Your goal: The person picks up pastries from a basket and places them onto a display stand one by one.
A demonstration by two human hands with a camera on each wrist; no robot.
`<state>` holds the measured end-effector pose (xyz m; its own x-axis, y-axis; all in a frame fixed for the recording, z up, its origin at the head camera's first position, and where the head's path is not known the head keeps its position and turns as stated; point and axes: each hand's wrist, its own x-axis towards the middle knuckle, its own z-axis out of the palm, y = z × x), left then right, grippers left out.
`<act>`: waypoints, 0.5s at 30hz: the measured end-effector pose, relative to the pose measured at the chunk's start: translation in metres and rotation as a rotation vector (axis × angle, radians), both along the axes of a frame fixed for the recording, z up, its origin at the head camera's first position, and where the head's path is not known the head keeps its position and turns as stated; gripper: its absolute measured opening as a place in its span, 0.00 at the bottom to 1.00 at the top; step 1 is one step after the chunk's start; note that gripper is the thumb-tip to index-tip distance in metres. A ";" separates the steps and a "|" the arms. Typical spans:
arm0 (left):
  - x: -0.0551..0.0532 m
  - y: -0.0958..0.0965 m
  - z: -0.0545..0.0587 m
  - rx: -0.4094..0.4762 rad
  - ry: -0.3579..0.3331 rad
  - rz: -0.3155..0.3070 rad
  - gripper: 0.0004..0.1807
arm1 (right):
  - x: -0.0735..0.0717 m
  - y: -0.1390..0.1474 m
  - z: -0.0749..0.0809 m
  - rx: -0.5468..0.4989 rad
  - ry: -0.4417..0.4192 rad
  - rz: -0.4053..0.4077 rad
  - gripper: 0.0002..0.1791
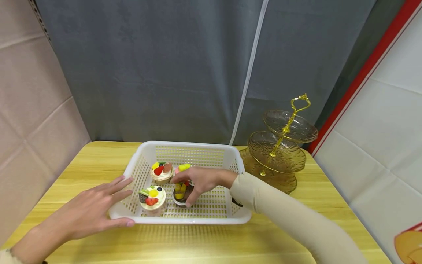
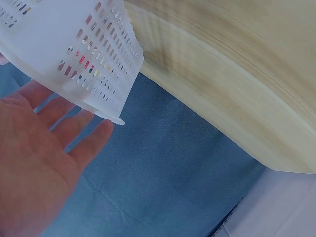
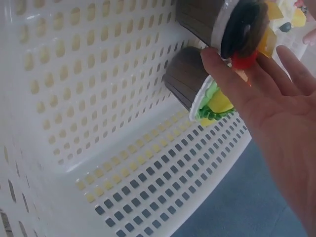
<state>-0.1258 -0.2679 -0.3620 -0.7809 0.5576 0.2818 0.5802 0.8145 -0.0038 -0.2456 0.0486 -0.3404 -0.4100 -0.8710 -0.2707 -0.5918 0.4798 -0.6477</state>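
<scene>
A white plastic basket (image 1: 184, 220) holds several cupcakes with fruit toppings. My right hand (image 1: 202, 179) reaches down into it, thumb and fingers curled round a dark chocolate cupcake (image 1: 179, 194). That cupcake (image 3: 197, 19) appears in the right wrist view with the fingers at its rim. Partly behind the right hand is a cupcake with yellow fruit (image 1: 183, 167). Two cream cupcakes stand to the left, one at the back (image 1: 161, 172) and one in front (image 1: 153, 198). My left hand (image 1: 95, 205) has its fingers extended at the basket's left rim, touching its outside.
A three-tier amber glass stand (image 1: 277, 150) with a gold handle stands right of the basket. Both are on a wooden table (image 1: 204, 242). A grey curtain (image 1: 158, 73) hangs behind, with light walls at both sides.
</scene>
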 end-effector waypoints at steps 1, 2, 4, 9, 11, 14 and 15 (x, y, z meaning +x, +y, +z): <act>0.000 0.000 0.000 0.000 0.001 -0.001 0.45 | 0.000 -0.001 -0.001 0.006 0.013 0.001 0.45; 0.000 0.000 0.000 0.001 0.002 -0.002 0.45 | 0.000 -0.001 -0.001 0.012 0.027 0.004 0.45; 0.000 0.000 0.000 0.001 0.005 -0.004 0.45 | 0.000 -0.002 -0.003 0.022 0.057 0.008 0.44; 0.000 0.000 0.000 0.002 0.003 0.000 0.45 | 0.002 -0.006 -0.007 0.031 0.098 0.027 0.43; 0.000 0.000 0.000 0.004 0.001 0.002 0.45 | 0.003 -0.006 -0.009 0.026 0.093 0.028 0.43; 0.000 0.000 0.000 0.006 0.000 0.004 0.45 | 0.003 -0.007 -0.010 0.021 0.100 0.025 0.43; 0.000 0.000 0.000 0.007 0.000 0.005 0.45 | 0.003 -0.007 -0.010 0.021 0.104 0.025 0.43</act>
